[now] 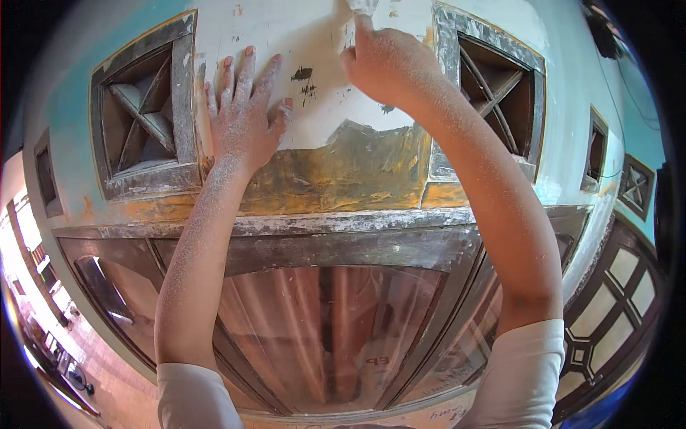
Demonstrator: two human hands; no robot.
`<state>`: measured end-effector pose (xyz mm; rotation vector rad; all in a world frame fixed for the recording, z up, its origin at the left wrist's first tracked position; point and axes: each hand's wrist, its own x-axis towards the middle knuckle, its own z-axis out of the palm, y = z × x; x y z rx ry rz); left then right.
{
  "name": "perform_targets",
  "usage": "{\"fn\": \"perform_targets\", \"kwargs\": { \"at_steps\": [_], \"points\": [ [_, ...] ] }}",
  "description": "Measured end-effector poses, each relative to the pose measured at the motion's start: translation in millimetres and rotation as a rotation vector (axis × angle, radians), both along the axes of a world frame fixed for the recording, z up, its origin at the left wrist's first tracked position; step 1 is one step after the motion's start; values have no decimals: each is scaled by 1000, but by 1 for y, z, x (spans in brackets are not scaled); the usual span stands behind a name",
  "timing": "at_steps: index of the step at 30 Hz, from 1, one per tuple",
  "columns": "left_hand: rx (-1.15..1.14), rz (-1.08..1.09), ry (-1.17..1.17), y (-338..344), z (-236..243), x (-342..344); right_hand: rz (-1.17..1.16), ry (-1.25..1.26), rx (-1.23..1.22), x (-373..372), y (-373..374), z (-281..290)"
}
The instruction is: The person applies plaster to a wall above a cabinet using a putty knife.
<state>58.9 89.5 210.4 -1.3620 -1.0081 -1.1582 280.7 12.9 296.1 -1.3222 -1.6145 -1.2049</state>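
Observation:
Dusted with white powder, my left hand (245,118) lies flat against the wall with its fingers spread. Higher up and to the right, my right hand (391,64) is closed on a scraper (363,6), its index finger stretched along the tool. Only part of the scraper's pale, dusty blade shows at the top edge; its handle is hidden in my fist. Both hands are at a wall panel (314,107) coated white, with a few dark bare spots. Below the white, a ragged edge meets a brown and ochre strip (357,168) of exposed surface.
Square vents (146,118) with crossed wooden bars flank the panel; the right vent (500,93) is partly behind my forearm. Beneath runs a worn wooden ledge (343,223) above glazed wooden frames (332,336). A panelled door (614,307) stands at right. Tiled floor (114,357) shows far below left.

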Motion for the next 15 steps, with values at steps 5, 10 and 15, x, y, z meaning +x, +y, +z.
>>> {"fn": "perform_targets", "kwargs": {
  "at_steps": [5, 10, 15],
  "points": [
    [3, -35, 13, -1, -1, 12, -529, -298, -354, 53, -21, 56],
    [22, -50, 23, 0, -7, 3, -151, 234, -192, 53, -27, 30],
    [11, -77, -2, 2, -2, 22, -131, 110, -89, 94, -18, 48]
  ]
}}
